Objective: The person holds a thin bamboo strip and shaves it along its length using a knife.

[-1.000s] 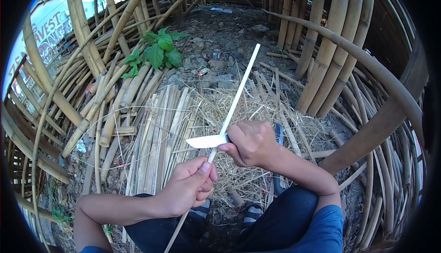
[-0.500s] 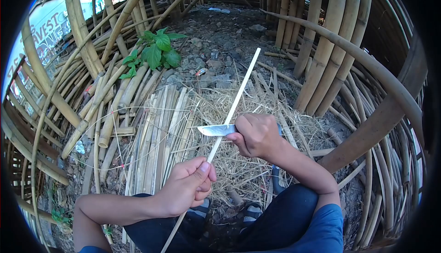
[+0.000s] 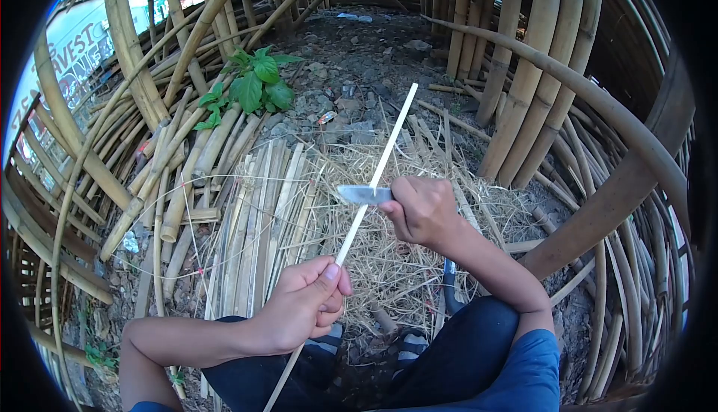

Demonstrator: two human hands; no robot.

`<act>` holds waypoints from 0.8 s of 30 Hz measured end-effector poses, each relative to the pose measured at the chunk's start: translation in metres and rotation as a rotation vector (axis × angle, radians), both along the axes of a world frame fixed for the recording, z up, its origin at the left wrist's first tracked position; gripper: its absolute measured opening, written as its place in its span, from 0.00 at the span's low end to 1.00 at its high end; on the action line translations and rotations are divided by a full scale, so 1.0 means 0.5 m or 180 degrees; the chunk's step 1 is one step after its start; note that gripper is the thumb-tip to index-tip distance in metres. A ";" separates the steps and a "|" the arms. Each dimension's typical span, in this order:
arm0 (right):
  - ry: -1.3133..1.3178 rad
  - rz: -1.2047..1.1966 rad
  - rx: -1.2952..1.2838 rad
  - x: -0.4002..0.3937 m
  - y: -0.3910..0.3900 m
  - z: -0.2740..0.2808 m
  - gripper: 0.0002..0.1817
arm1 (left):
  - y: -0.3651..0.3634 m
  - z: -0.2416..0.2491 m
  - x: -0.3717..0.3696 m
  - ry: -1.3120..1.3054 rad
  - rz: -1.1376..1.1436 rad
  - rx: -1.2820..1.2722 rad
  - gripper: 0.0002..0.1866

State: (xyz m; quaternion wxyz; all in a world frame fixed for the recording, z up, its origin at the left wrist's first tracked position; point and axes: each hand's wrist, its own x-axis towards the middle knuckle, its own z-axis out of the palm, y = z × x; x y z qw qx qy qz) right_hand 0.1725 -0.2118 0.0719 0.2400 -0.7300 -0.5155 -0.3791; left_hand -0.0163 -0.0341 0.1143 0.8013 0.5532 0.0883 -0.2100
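Left hand, grip closed snugly on the pale strip, which slants up and away; knife across it, looks like shaving; right hand, grip wrapped round the handle. A clean stroke calls for a shallow blade angle.

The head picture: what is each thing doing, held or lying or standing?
Left hand, closed around stick
Right hand, closed on knife
Knife, held, blade bare across stick
Stick, held slanting
Split strips, lying side by side
Shavings, scattered loosely
Leafy plant, green, upright
Thick poles, standing, leaning
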 end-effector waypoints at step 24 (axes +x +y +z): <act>0.0740 -0.1102 0.0241 0.086 -0.084 -0.038 0.22 | 0.027 0.000 -0.026 0.0267 -0.0180 0.0274 0.15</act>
